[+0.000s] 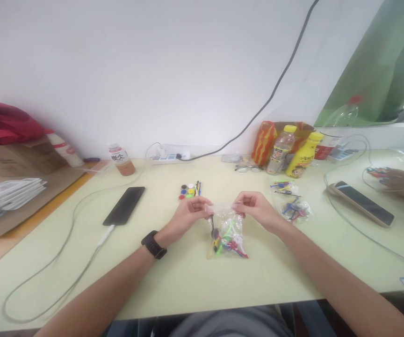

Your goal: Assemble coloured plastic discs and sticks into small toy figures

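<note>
A clear plastic bag (226, 234) with several small coloured plastic pieces inside hangs between my hands, over the table near its front. My left hand (193, 214) pinches the bag's upper left corner. At the upper right corner, my right hand (254, 209) grips the bag with thumb and fingers. Green, red, white, yellow and black pieces lie toward the bag's bottom. Beyond my left hand sits a small group of coloured round discs (187, 191) beside thin coloured sticks (198, 188). Two more filled clear bags (295, 209) lie to the right of my right hand.
A black phone (124, 206) on a cable lies left; another phone (363, 203) lies right. Bottles (302, 157), glasses (249, 168) and a power strip (170, 155) stand along the wall. Another person's hand (400, 182) touches coloured pieces at far right. White packets (9, 199) are stacked left.
</note>
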`<state>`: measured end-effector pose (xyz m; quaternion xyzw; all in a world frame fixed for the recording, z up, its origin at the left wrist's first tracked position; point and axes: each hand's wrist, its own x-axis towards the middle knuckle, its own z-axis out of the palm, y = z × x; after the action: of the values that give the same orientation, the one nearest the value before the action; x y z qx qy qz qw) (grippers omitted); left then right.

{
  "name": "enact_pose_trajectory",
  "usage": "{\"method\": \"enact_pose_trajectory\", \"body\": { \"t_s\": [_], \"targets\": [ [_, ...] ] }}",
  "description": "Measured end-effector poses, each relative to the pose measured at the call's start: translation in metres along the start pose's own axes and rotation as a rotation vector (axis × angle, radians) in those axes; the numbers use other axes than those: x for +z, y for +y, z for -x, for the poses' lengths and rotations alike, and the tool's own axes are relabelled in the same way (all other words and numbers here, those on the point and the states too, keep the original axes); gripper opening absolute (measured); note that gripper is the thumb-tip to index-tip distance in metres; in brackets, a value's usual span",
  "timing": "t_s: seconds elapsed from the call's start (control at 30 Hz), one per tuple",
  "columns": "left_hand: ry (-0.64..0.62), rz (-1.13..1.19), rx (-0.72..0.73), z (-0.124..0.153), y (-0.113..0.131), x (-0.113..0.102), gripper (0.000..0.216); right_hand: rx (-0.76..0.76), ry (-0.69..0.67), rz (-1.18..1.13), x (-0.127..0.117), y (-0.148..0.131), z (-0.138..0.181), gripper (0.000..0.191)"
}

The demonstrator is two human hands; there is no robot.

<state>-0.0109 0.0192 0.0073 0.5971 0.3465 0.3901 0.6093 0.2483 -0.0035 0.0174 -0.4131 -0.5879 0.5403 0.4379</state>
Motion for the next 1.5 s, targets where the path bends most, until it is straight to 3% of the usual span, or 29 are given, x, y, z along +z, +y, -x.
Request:
{"method": "enact_pose_trajectory", "body": {
  "t_s": [0.2,0.37,0.5,0.77,0.9,1.2,1.33,1.5],
  "targets": [
    [0.041,-0.098,0.085,-0.003,-0.002,-0.005,0.025,-0.036,-0.032,0.018,-0.001,0.002,-0.001,0.035],
    [0.099,-0.054,0.115,-0.005,-0.005,-0.006,0.034,-0.045,-0.032,-0.022,-0.001,0.006,-0.002,0.027],
    [0.090,-0.064,0.138,-0.005,-0.007,-0.008,0.026,-0.054,-0.011,-0.083,-0.001,0.009,-0.003,0.031],
    [0.087,0.005,0.148,-0.006,-0.009,-0.010,0.011,-0.056,0.022,-0.133,-0.003,0.017,-0.006,0.010],
    [0.077,0.014,0.152,-0.005,-0.007,-0.008,0.017,-0.100,0.032,-0.125,-0.002,0.019,-0.006,0.016],
    [0.208,-0.036,0.165,-0.006,-0.009,-0.003,0.032,-0.177,0.076,0.030,0.005,0.010,-0.003,0.034],
    [0.189,-0.046,0.123,-0.007,-0.007,-0.004,0.037,-0.170,0.098,0.079,0.004,0.010,-0.003,0.033],
    [0.115,-0.117,0.096,-0.008,-0.010,-0.005,0.027,-0.161,0.098,0.079,0.002,0.012,-0.003,0.032]
  ]
}}
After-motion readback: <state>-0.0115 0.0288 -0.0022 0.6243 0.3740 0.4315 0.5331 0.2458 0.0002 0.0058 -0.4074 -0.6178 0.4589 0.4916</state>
